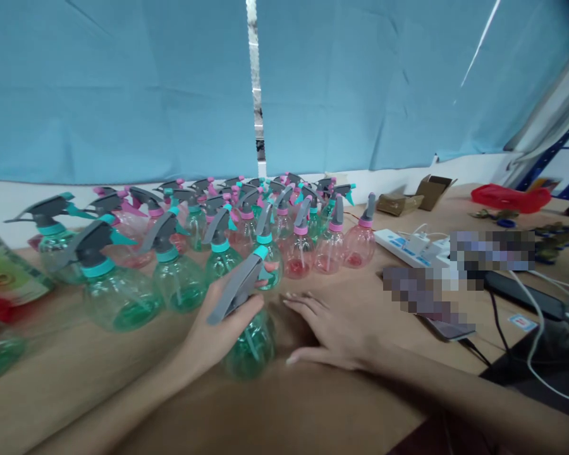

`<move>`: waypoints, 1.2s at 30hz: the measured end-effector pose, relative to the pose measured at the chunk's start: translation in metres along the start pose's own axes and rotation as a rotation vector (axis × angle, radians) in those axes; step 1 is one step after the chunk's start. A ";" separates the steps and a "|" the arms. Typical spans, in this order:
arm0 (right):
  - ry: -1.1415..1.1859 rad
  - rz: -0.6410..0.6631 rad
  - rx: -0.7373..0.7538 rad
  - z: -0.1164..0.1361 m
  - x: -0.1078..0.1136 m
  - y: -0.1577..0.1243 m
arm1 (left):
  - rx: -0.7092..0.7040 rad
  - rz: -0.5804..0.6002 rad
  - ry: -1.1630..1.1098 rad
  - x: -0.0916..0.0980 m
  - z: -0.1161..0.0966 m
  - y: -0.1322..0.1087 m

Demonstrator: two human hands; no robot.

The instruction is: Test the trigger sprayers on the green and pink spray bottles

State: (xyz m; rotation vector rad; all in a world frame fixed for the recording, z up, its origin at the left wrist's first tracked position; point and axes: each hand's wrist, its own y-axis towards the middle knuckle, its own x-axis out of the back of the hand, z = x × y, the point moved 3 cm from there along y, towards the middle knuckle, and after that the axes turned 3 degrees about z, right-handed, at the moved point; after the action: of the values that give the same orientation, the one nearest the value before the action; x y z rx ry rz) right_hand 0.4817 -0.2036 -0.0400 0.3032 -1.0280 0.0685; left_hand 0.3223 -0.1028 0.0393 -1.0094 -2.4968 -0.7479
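My left hand [218, 328] is wrapped round a green spray bottle [251, 344] with a grey trigger head and teal collar, tilted on the brown table [313, 411]. Just right of that bottle, my right hand [332, 332] lies flat on the table with its fingers stretched out, holding nothing. Behind both hands stand several green spray bottles [177, 281] and pink spray bottles [298, 253] in rows.
A white power strip [408, 248] with plugs and cables lies at the right, beside a dark phone [526, 294]. Cardboard boxes [431, 189] and a red bag [509, 197] sit at the back right. A blue curtain [123, 88] hangs behind.
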 end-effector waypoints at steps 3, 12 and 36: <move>-0.014 -0.020 -0.034 -0.019 0.004 -0.008 | 0.011 -0.008 -0.031 0.007 0.003 0.001; -0.120 -0.008 0.070 -0.016 -0.004 0.015 | 0.046 -0.025 -0.017 0.023 0.012 0.010; -0.047 -0.043 0.128 -0.025 -0.018 0.038 | 0.053 0.044 -0.175 0.019 0.007 0.004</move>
State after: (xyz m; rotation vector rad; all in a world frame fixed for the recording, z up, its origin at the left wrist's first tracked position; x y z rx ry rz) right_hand 0.4856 -0.1588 -0.0589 0.4454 -1.0649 0.0893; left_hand 0.3108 -0.0859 0.0443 -1.1526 -2.6164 -0.5997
